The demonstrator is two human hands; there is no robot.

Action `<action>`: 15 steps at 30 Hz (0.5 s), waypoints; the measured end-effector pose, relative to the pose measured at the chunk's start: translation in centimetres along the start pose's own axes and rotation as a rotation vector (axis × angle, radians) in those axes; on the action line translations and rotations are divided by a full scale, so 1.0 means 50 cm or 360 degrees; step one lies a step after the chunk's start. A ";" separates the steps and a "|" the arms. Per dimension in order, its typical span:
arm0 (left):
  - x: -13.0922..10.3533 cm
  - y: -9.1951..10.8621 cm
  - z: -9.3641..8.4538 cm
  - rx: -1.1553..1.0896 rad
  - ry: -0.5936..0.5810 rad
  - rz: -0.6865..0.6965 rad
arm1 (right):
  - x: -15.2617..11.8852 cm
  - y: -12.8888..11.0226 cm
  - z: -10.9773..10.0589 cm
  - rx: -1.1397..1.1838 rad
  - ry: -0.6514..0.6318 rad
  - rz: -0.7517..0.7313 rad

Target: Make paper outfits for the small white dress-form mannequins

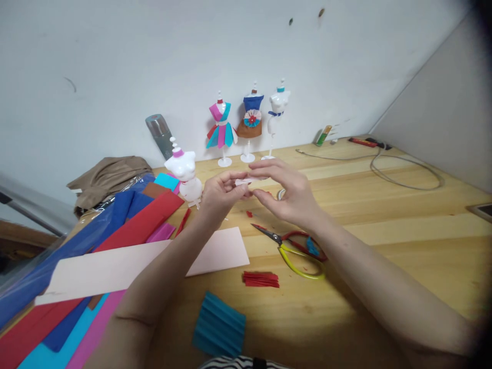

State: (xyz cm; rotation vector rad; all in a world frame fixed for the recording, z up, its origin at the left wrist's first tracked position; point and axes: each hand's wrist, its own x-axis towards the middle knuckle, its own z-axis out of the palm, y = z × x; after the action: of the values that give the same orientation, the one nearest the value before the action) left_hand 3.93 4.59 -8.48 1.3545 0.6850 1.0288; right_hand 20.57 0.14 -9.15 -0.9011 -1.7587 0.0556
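In front of me, above the table, my left hand pinches a small strip of pale pink crepe paper between thumb and fingers. My right hand is at the strip's right end, its thumb and fingers apart; whether a fingertip touches the paper I cannot tell. Scissors with one red and one yellow handle lie open below my right hand. Nearby are a pleated red paper piece and a pleated teal paper piece. A long pale pink paper sheet extends under my left forearm.
Several small white mannequins stand at the back, including a dressed one and a bare-bodied one beside my left hand. Coloured paper sheets pile up at left. A grey bottle, a green glue tube and a cable lie farther back.
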 end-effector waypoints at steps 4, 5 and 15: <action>0.005 -0.002 -0.004 0.0163 0.0059 0.0098 | 0.005 0.004 -0.013 0.0174 -0.0072 0.0215; 0.006 -0.002 -0.005 0.0198 0.0062 0.0123 | 0.005 0.005 -0.014 0.0212 -0.0095 0.0289; 0.004 -0.013 -0.008 0.0463 0.0112 0.0425 | -0.001 0.012 0.001 0.0410 -0.0228 0.0586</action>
State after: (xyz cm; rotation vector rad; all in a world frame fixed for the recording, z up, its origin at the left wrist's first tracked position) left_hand 3.77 5.00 -9.12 1.7026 0.7402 1.2279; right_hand 20.84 0.57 -9.47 -1.0374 -1.6476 0.5855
